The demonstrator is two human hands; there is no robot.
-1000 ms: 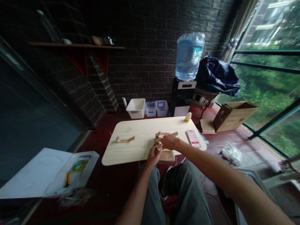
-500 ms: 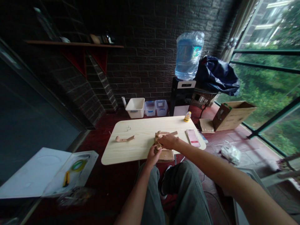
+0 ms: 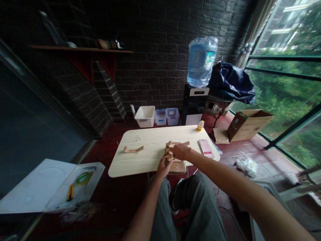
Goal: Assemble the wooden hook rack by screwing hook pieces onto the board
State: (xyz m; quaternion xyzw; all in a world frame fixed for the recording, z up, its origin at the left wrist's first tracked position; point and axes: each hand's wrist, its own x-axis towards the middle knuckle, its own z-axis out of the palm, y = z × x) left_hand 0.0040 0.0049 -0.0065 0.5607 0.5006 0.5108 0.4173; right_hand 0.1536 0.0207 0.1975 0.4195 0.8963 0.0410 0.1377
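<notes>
My left hand (image 3: 164,167) grips a small curved wooden piece (image 3: 171,156) near the table's front edge. Over that piece from the right comes my right hand (image 3: 182,151), its fingers closed and bent down; whatever they pinch is hidden. Beneath and just behind my hands lie more wooden parts, among them a curved wooden arm (image 3: 186,143) with a slanted end. A brown block or box (image 3: 177,167) sits at the edge below my fingers. Farther left on the table, a similar wooden piece (image 3: 134,149) lies by itself, with a few small metal bits (image 3: 137,138) behind it.
The pale wooden table (image 3: 147,164) also carries a phone (image 3: 206,148) and a yellow-capped bottle (image 3: 200,126) at the right. Plastic bins (image 3: 144,117) and a water dispenser (image 3: 195,105) stand behind it. An opened white case (image 3: 92,180) is at the left; a cardboard box (image 3: 247,125) stands right.
The view has shifted very slightly. Both hands stay at the same wooden piece, with hardly any visible movement of the fingers.
</notes>
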